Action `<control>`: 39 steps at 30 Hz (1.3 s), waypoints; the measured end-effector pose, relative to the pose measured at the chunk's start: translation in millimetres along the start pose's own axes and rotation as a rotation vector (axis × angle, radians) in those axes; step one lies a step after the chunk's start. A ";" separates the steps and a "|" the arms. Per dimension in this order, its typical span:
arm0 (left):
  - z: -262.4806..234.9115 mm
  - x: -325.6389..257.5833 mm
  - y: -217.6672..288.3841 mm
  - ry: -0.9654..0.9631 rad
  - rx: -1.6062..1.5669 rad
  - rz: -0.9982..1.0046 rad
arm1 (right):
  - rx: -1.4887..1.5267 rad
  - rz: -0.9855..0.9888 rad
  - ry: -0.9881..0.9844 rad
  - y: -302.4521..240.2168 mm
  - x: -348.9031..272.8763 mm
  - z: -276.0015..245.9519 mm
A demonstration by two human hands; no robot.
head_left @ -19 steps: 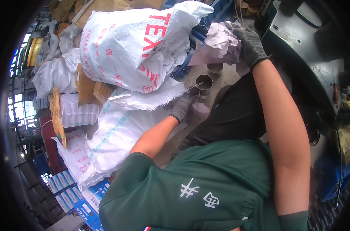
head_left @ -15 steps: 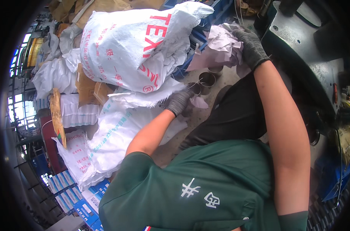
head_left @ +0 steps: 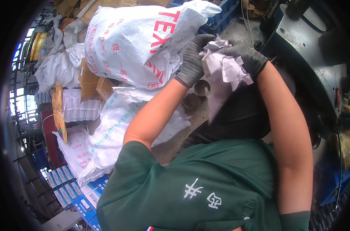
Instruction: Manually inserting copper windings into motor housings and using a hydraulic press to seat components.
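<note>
A bunch of crumpled pale pinkish paper (head_left: pixel 223 71) is between my two gloved hands, its lower end hanging toward my dark trousers. My left hand (head_left: pixel 195 59), in a grey knit glove, closes on its upper left side, right beside the big white woven sack (head_left: pixel 132 46). On the upper right, my right hand (head_left: pixel 246 56) grips the same paper. Parts of the fingers of both hands are hidden by the folds. Below the left wrist, a round metal cylinder (head_left: pixel 201 88) stands on the floor with another metal cylinder (head_left: pixel 191 101) near it.
More white sacks (head_left: pixel 117 131) lie below the big one, with brown cardboard (head_left: pixel 91 82) and a wooden stick (head_left: pixel 59 113) to their left. Blue-and-white boxes (head_left: pixel 80 206) are stacked lower left. A blue crate (head_left: pixel 221 19) sits at the top; a heavy dark metal machine (head_left: pixel 302 54) occupies the right.
My left hand has moved up and right from beside the metal cylinders to the paper. The paper, in my right hand, has come lower and is more bunched together.
</note>
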State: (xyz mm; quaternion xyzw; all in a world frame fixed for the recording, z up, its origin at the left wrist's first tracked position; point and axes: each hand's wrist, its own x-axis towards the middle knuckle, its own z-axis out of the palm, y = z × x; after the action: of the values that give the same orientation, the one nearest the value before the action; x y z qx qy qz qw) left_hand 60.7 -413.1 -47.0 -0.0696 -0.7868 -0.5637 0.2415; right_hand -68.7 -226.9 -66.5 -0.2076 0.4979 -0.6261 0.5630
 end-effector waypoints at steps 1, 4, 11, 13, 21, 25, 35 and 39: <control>10.2 1.6 3.3 -0.019 -0.021 0.010 | -0.256 -0.376 0.165 20.8 1.1 -38.2; -20.1 -59.8 15.6 -0.208 0.263 -0.141 | 0.143 -0.291 0.630 -10.9 -8.7 5.6; -101.0 -234.3 -47.3 -1.250 0.844 -0.333 | -0.478 -0.560 0.935 12.9 0.6 -59.5; -127.9 -252.0 -43.7 -1.326 0.980 -0.537 | -0.564 -0.546 0.953 12.6 6.1 -55.0; -205.2 -324.5 -78.5 -2.329 1.032 -0.305 | -0.728 -0.554 0.888 -7.1 1.3 -26.4; -203.4 -334.9 -82.0 -1.299 1.175 -0.991 | -0.453 -0.306 0.913 -9.0 1.1 -14.4; -186.6 -346.0 -101.2 -0.562 1.190 -0.415 | 0.044 -0.394 0.875 -22.5 -12.0 9.3; -181.5 -344.0 -106.8 -0.599 1.130 -0.493 | 0.091 -0.382 0.900 -21.0 -10.8 3.7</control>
State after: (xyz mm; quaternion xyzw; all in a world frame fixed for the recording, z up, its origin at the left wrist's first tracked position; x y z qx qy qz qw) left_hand 375.2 -562.1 -250.8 0.0952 -0.9859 -0.0616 -0.1229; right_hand -73.0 -221.2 -43.7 0.0205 0.6168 -0.7670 0.1755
